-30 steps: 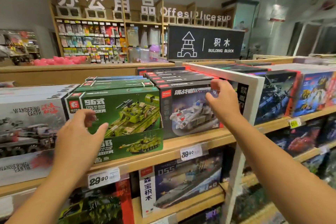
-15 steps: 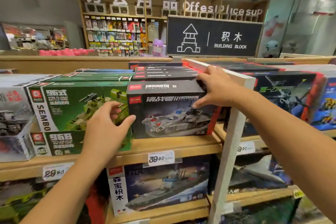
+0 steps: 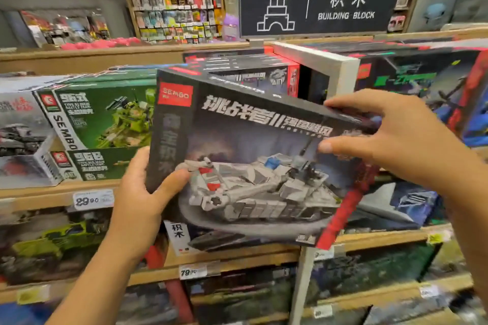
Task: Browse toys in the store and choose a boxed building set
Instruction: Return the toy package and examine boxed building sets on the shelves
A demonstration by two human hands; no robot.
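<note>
Head view, left hand (image 3: 142, 200) gripped the lower left corner of a black tank building set box (image 3: 253, 163), right hand (image 3: 396, 134) pinched its upper right edge, box tilted, held clear before wooden shelves (image 3: 52, 190), green tank boxes (image 3: 105, 119) left, building block sign (image 3: 319, 0) behind.

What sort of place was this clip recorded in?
A shop's toy aisle, most likely: a "BUILDING BLOCK" sign, price tags on wooden shelves, and rows of boxed sets like the green tank box.

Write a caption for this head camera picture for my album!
Both hands, left and right, hold a tilted black tank building set box before the toy shelf.
</note>
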